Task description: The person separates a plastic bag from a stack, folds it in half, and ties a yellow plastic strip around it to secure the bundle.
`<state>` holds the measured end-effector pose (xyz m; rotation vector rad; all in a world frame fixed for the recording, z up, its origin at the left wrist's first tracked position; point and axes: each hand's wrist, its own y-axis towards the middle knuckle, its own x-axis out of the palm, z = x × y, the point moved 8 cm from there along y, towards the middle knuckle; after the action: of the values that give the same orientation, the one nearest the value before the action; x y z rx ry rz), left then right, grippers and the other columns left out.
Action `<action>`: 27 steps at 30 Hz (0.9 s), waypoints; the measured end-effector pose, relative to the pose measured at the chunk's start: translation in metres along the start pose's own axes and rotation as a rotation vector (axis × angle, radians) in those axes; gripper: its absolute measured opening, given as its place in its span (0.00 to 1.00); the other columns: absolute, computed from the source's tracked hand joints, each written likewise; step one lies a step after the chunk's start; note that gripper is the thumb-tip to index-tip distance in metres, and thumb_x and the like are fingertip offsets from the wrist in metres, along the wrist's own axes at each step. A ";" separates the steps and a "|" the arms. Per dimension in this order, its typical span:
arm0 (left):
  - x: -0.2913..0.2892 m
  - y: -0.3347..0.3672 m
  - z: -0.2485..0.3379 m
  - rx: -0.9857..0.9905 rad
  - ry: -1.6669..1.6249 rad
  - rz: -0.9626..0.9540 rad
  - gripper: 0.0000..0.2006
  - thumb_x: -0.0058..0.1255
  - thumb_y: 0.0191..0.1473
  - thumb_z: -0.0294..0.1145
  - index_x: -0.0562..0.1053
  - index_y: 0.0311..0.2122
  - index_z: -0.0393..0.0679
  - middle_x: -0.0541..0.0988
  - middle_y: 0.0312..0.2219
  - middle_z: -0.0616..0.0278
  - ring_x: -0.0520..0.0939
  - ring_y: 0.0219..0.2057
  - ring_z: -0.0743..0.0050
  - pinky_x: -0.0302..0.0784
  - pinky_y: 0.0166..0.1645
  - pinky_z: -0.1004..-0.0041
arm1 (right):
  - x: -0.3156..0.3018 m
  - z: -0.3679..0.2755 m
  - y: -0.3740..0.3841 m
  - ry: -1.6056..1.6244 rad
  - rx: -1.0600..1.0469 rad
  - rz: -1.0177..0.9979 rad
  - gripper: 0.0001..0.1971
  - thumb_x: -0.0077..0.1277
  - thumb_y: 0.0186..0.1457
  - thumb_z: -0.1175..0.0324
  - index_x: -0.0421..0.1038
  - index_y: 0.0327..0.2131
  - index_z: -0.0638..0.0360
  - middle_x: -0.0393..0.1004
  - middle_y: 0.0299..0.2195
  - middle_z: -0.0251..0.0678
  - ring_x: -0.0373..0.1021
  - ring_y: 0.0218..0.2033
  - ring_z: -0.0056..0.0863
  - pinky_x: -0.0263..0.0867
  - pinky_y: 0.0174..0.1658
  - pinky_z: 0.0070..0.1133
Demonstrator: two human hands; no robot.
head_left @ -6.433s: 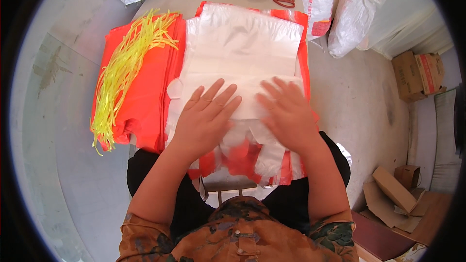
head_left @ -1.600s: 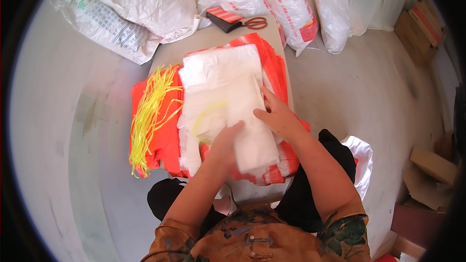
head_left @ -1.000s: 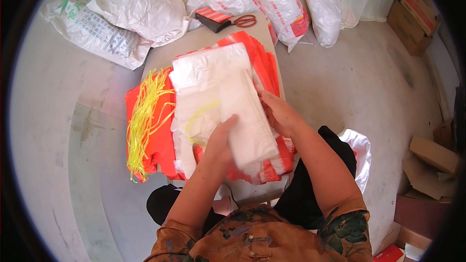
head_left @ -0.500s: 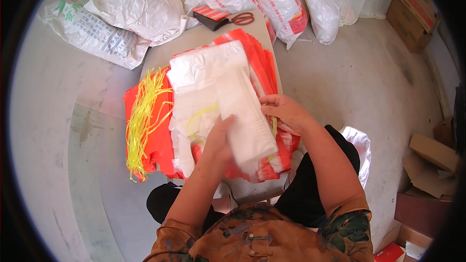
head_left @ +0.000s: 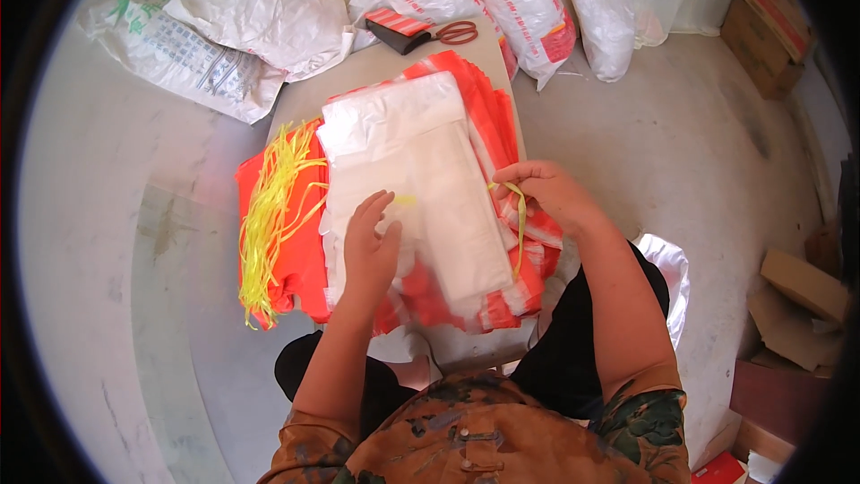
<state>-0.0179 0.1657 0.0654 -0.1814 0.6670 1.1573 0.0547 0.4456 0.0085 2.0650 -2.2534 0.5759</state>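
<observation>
Your left hand (head_left: 370, 246) moved left, empty; your right hand (head_left: 557, 195) pinches flat yellow plastic ribbon (head_left: 522, 218) right of the oblong white plastic bundle (head_left: 459, 229).

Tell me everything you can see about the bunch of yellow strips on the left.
The bunch of yellow strips is made of many thin, flat, slightly shiny ribbons that look like plastic. It lies lengthwise over the red stack, a bit tangled, with several strands bowing right toward the white plastic. Its lower ends reach the stack's near edge. Whether anything ties it, I can't tell. The left hand is apart from it.
</observation>
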 end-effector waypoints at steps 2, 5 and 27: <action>-0.001 0.006 0.018 0.275 0.536 0.035 0.22 0.57 0.53 0.27 0.77 0.54 0.39 0.79 0.51 0.48 0.77 0.51 0.47 0.74 0.56 0.59 | 0.001 0.000 -0.001 -0.020 -0.009 -0.023 0.15 0.48 0.63 0.73 0.77 0.51 0.64 0.83 0.41 0.34 0.74 0.34 0.16 0.70 0.38 0.16; -0.001 0.014 0.001 0.214 0.616 -0.027 0.21 0.59 0.53 0.28 0.77 0.53 0.39 0.82 0.45 0.50 0.79 0.46 0.49 0.76 0.52 0.58 | -0.001 -0.010 0.001 -0.200 -0.167 0.012 0.13 0.51 0.65 0.69 0.79 0.47 0.65 0.82 0.40 0.33 0.73 0.36 0.16 0.70 0.40 0.17; -0.014 0.043 0.008 0.243 0.644 0.072 0.14 0.56 0.53 0.22 0.77 0.47 0.44 0.75 0.57 0.53 0.83 0.45 0.47 0.79 0.47 0.56 | 0.000 -0.018 0.007 -0.443 -0.178 0.062 0.15 0.52 0.66 0.60 0.78 0.36 0.65 0.72 0.26 0.25 0.65 0.29 0.15 0.63 0.36 0.19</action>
<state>-0.0565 0.1758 0.0882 -0.3297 1.3835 1.0732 0.0435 0.4507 0.0237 2.2079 -2.4820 -0.0969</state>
